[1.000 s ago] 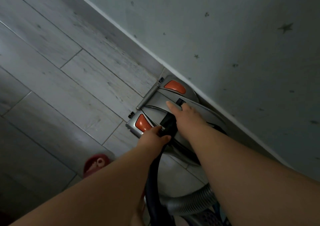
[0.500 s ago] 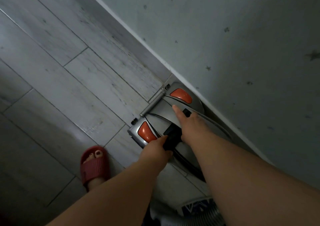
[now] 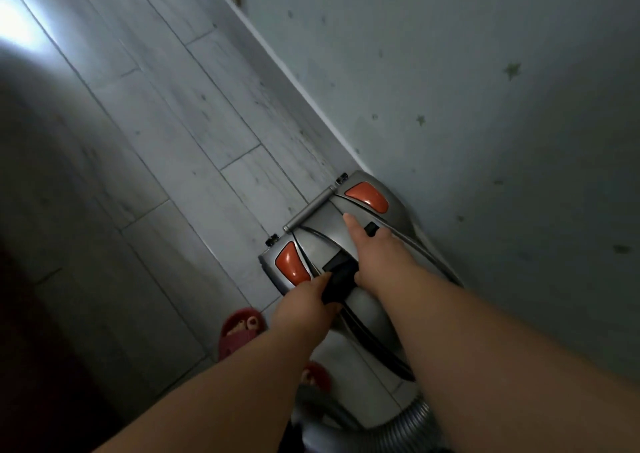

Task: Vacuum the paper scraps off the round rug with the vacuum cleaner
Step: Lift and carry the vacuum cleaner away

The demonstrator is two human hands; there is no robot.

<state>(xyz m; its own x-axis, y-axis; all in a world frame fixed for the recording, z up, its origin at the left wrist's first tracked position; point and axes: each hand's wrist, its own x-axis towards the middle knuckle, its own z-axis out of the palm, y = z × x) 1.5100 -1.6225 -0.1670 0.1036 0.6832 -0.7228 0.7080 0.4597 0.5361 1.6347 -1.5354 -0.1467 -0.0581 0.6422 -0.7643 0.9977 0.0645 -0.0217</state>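
The grey wood-grain plank floor (image 3: 166, 133) runs on a diagonal through the view, its long boards set in staggered rows with thin dark joints. A bright patch of glare lies on the boards at the upper left, and deep shadow covers the floor along the left edge. The pale grey-green wall (image 3: 485, 71) fills the right side, dotted with small dark star shapes. A white skirting board (image 3: 277, 61) runs along its foot where it meets the floor.

The silver-grey canister vacuum cleaner (image 3: 322, 230) stands on the floor with one long side close against the skirting. Two orange oval buttons (image 3: 367, 196) sit on its top, one near the wall and one on the floor side, and a grey metal bar (image 3: 308, 211) crosses its far end.

The left hand (image 3: 304, 308) grips the black handle (image 3: 341, 274) on top of the vacuum, fingers curled round it. The right hand (image 3: 377, 255) lies on the shell just beside that handle, its index finger stretched straight and resting on the grey casing; its other fingers cannot be made out.

A ribbed grey hose (image 3: 408, 418) curves along the bottom edge. Two red slippers (image 3: 239, 334) stand on the floor near the vacuum, toes showing in the left one.
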